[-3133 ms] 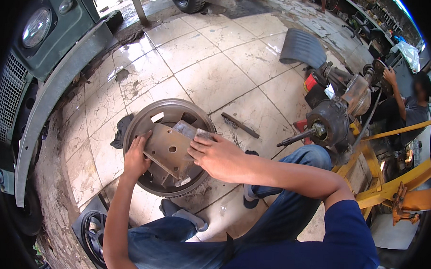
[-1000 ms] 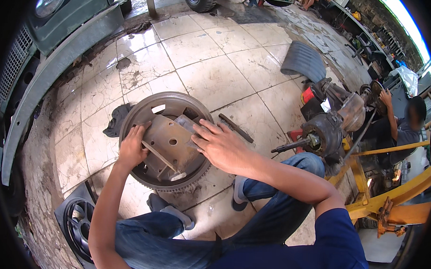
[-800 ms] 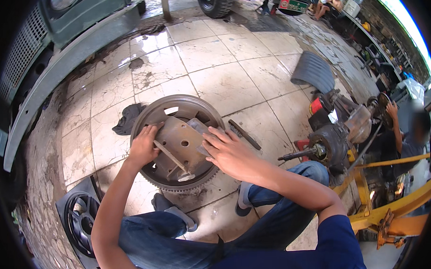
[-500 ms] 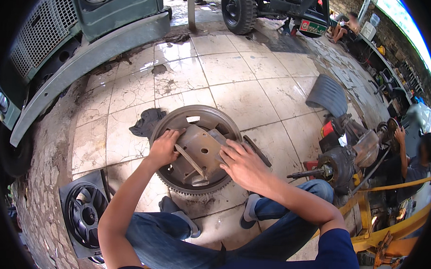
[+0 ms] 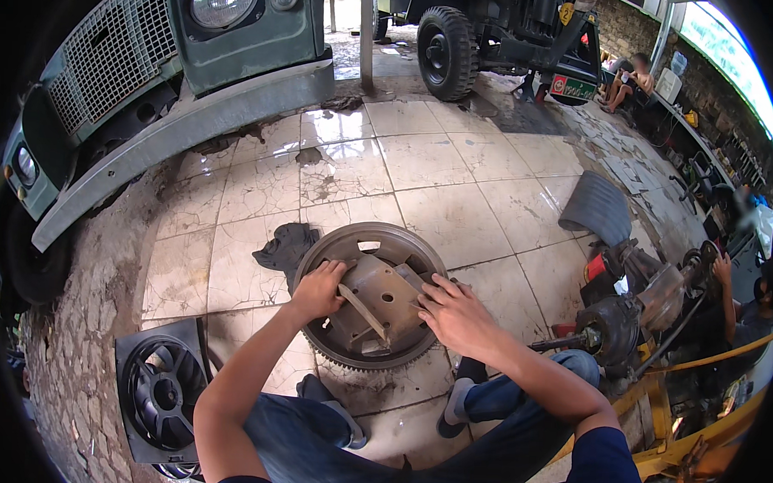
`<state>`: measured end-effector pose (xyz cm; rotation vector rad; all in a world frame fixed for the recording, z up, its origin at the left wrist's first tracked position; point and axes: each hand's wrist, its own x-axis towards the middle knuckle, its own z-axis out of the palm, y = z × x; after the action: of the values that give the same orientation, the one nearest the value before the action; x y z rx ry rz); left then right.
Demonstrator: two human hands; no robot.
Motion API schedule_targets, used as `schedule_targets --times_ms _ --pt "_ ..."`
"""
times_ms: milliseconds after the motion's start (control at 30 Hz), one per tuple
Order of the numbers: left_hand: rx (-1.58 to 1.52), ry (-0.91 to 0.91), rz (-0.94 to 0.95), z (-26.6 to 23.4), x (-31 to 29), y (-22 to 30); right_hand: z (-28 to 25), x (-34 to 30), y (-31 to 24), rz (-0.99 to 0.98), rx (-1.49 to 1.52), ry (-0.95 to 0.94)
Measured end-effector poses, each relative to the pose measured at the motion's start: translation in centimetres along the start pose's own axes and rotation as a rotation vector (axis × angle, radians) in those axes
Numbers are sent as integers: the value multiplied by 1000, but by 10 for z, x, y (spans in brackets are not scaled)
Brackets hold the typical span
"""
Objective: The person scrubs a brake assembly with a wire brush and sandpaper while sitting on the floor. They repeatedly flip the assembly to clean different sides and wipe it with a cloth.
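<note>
On the tiled floor between my feet lies a large round flywheel (image 5: 332,240) with a toothed rim. A rusty steel bracket (image 5: 375,285), a flat plate with holes and raised side flanges, sits inside its dish. My left hand (image 5: 320,290) is closed around the bracket's left side, by the upright flange. My right hand (image 5: 457,315) grips the right flange, its fingers bent over the edge and slightly apart. The thumb of the right hand is hidden. A dark crumpled cloth (image 5: 286,246) touches the floor beside the flywheel's upper left rim.
A black radiator fan (image 5: 162,387) lies left of my legs. Axle parts (image 5: 609,322) and a yellow frame (image 5: 653,413) stand at the right, where another person's hand (image 5: 723,270) works. A curved grey panel (image 5: 596,206) lies beyond. A green vehicle's bumper (image 5: 186,141) juts in at upper left.
The view has tilted up a little and shifted left, so everything sits lower and further right. Both hands keep their places on the bracket, which stays in the flywheel.
</note>
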<state>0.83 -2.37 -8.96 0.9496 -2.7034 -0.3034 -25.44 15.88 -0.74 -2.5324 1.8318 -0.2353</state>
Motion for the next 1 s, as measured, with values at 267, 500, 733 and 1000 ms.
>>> schedule_targets --times_ms 267,500,733,1000 --pt "19 23 -13 6 -1 -5 0 5 0 -7 29 34" --pt "28 10 -52 -6 4 -1 -2 9 -4 -75 33 42" --pt "-8 3 -14 -2 3 -4 11 1 -4 -44 -42 102" --pt "32 35 31 5 -3 -8 10 -2 -1 -38 59 187"
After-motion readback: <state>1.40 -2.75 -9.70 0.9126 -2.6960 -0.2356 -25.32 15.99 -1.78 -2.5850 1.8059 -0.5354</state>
